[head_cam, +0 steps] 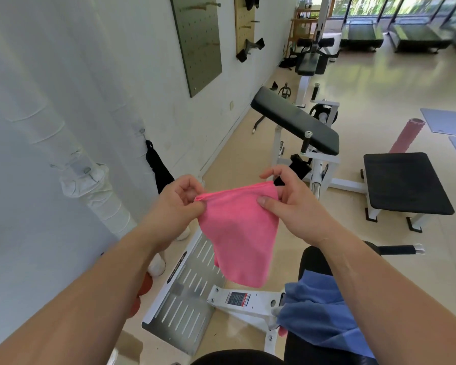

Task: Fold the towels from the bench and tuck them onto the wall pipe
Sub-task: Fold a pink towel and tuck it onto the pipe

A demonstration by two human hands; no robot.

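Observation:
A pink towel (241,233) hangs folded in the air in front of me. My left hand (178,204) pinches its top left corner, and my right hand (287,198) pinches its top right corner between thumb and fingers. A blue towel (324,312) lies crumpled on the black bench pad (313,259) at the lower right. The white wrapped wall pipe (103,196) runs down the wall on the left. A black cloth (158,167) hangs tucked behind a second wrapped pipe (132,119) further along the wall.
A slotted metal footplate (184,293) and white machine frame (248,304) lie below the towel. Beyond stand a padded curl bench (295,122), a flat black bench (406,183) and a pink foam roller (407,135). Pegboards (198,40) hang on the wall.

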